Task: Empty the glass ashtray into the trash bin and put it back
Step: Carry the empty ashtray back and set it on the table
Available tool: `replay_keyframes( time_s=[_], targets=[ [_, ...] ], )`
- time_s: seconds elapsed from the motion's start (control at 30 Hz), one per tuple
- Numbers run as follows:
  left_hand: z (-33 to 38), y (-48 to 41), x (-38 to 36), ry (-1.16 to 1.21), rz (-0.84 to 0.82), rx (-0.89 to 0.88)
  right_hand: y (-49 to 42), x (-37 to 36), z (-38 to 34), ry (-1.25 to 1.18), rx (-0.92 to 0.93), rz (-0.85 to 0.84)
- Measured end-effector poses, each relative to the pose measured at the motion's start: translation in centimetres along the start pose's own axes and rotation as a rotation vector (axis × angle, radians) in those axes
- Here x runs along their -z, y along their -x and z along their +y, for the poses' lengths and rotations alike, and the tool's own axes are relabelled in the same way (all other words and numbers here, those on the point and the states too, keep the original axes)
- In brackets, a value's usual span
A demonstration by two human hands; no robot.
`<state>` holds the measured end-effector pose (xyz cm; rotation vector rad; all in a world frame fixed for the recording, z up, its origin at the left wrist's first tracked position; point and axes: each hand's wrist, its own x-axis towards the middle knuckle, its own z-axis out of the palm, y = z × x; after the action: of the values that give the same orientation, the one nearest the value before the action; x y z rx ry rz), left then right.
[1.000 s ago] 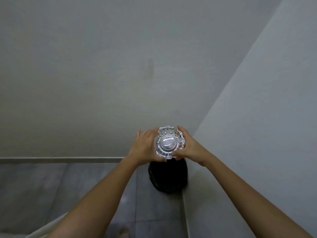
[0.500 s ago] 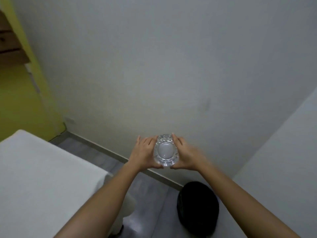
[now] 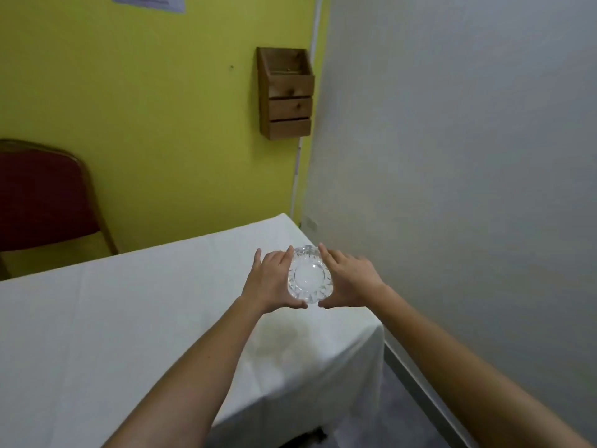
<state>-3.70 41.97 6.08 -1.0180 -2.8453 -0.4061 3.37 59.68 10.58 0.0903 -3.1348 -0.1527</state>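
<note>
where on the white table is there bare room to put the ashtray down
Almost all of the white tablecloth is bare, from the red chair side to the corner under both hands. Only the right edge, by the grey wall, is tight.

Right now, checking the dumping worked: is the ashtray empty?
Empty, as far as shows: the glass ashtray, held between left hand and right hand, looks clear.

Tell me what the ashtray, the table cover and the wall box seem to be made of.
Ashtray: clear cut glass, glossy; light glints off its faceted rim and the cloth shows through it.
Table cover: white woven cloth, matte; it drapes and folds at the corner.
Wall box: wood, probably lightly varnished; brown grain and knots show.
</note>
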Motion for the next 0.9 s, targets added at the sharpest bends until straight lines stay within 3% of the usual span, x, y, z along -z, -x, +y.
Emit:
replay_keyframes(
  time_s=[0.27, 0.47, 0.67, 0.9],
  targets=[
    [-18.5, 12.3, 4.1, -0.055, -0.093, 0.304, -9.1, -2.1, -20.5, -0.063, 0.282, -0.059],
    [-27.3, 19.9, 5.1, -0.027, -0.138, 0.468, -12.5, -3.5, -32.2, -0.076, 0.420, -0.097],
    [-32.5, 23.7, 5.6, -0.043, -0.226, 0.511, -13.5, -5.0, -38.9, -0.119, 0.434, -0.191],
    [-34.4, 24.9, 4.4, 0.011, -0.304, 0.555, -14.2, -6.3, -41.1, -0.106, 0.442, -0.263]
  ],
)
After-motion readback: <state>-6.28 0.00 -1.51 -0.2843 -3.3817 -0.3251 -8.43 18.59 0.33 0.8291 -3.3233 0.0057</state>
